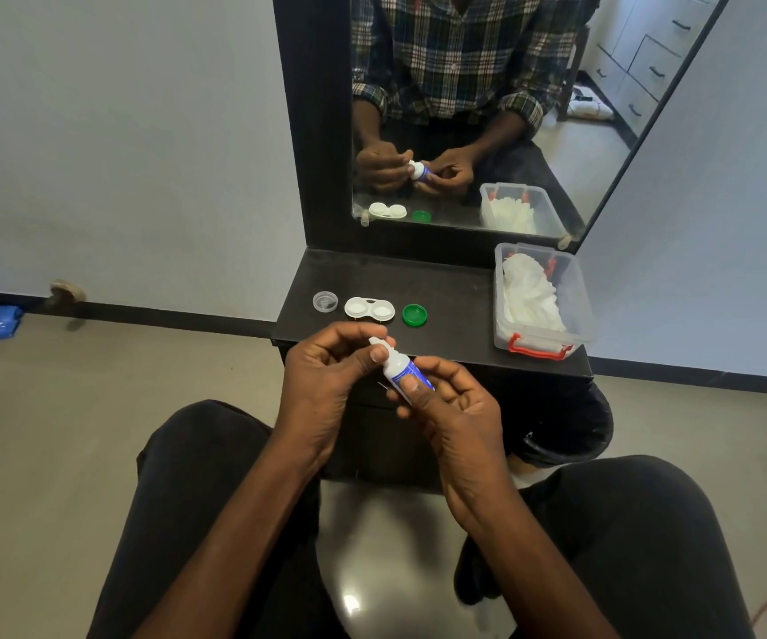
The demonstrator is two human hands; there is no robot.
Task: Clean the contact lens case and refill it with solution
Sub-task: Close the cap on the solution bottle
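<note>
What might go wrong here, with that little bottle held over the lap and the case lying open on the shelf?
The solution bottle is held over the lap, short of the shelf, so a squeeze now might spill onto the trousers. The open lens case has both wells uncovered, so dust may settle in. The clear cap and green cap lie loose and may get knocked off.

text: none legible | solution bottle [402, 368] label: blue, print too small to read

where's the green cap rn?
Head view: green cap lies on the black shelf, just right of the lens case, left of the clear box.
</note>
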